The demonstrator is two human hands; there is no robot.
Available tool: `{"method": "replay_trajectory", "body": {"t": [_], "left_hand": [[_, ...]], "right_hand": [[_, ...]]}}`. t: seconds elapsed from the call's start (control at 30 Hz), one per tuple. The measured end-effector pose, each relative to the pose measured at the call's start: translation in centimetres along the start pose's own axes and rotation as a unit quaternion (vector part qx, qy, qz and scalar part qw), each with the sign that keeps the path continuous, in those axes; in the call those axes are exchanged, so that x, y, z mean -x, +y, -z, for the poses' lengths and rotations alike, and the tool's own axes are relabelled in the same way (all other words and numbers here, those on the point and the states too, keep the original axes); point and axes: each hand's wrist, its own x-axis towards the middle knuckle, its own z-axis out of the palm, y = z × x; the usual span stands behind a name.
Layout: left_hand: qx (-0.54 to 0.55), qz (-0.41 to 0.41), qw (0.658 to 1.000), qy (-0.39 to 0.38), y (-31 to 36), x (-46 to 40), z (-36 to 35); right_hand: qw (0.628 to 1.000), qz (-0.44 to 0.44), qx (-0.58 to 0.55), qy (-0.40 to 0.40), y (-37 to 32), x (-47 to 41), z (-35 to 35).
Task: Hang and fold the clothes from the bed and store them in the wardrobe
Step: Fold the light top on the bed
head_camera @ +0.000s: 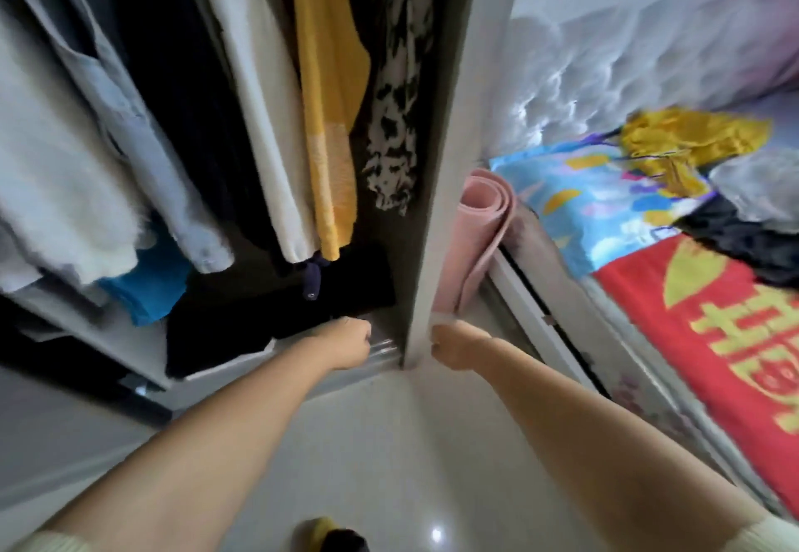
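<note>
Wardrobe [436, 188] is sitting open right in front, with both arms reaching down toward its bottom edge. Left hand [346, 341] is looking curled up like a fist near the metal track [382, 346] at the wardrobe floor, just beside a folded black garment [276, 318], but honestly can't tell if it's gripping anything. Right hand [454, 346] is curling against the outer side of the wardrobe's side panel, right by the foot of a rolled pink mat [480, 240] that's standing between wardrobe and bed [691, 326]. Hanging inside: a yellow top [328, 119], a white piece [255, 97], a black-and-white patterned one [395, 110]. Clothes still waiting on the bed: a yellow garment [687, 140] and a black garment [743, 240], lying on the colourful cover.
</note>
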Motion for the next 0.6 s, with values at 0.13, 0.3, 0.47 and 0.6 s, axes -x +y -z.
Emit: {"method": "replay_trajectory", "body": {"t": [0.13, 0.3, 0.47, 0.6], "left_hand": [[-0.031, -0.047, 0.998, -0.003, 10.7, -0.6, -0.9], [-0.099, -0.123, 0.987, -0.041, 26.1, 0.6, -4.9], [-0.155, -0.244, 0.955, -0.056, 42.9, 2.1, -7.8], [-0.194, -0.320, 0.925, -0.075, 52.6, 2.2, -9.5]], "right_hand": [[0.997, -0.061, -0.008, 0.036, 10.8, 5.9, -0.6], [0.986, -0.163, -0.032, 0.016, 24.6, 15.6, -3.8], [0.958, -0.263, -0.108, 0.024, 38.5, 26.5, -7.0], [0.927, -0.326, -0.174, 0.057, 45.3, 31.7, -9.6]]}}
